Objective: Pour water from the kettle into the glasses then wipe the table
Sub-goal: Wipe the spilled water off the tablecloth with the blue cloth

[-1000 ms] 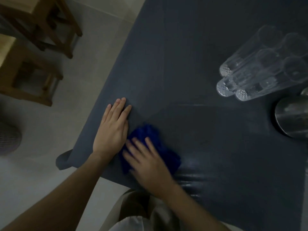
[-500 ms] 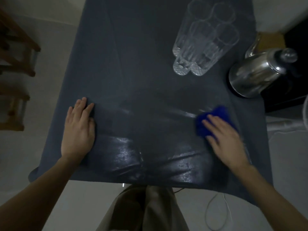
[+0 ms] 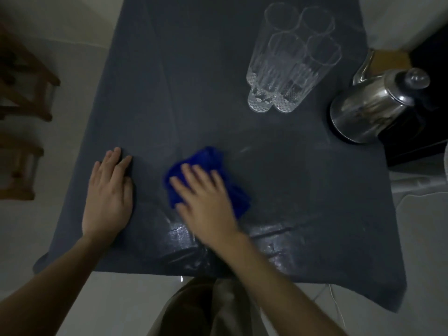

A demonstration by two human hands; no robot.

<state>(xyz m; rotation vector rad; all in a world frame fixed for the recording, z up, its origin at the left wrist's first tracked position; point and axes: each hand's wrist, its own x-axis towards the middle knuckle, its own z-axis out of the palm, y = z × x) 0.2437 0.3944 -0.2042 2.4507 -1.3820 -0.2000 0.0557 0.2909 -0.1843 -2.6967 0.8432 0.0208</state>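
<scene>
My right hand (image 3: 206, 202) presses flat on a blue cloth (image 3: 208, 158) in the near middle of the table with its dark cover (image 3: 194, 81). My left hand (image 3: 108, 192) lies flat on the cover near the left edge, fingers together, holding nothing. Several tall clear glasses (image 3: 288, 61) stand clustered at the far right, with water in the bottom. A shiny steel kettle (image 3: 371, 107) sits at the right edge beside them. A wet, glossy patch (image 3: 266, 246) shows on the cover along the near edge.
Wooden stools (image 3: 21, 93) stand on the pale floor to the left. A black appliance (image 3: 421, 132) is right of the kettle. A thin white cable (image 3: 335, 304) lies on the floor at the lower right. My legs are under the near edge.
My right hand swept the blue cloth from the left to the right side of the table, then back to the middle. My left hand has stayed pressed at the left edge.
</scene>
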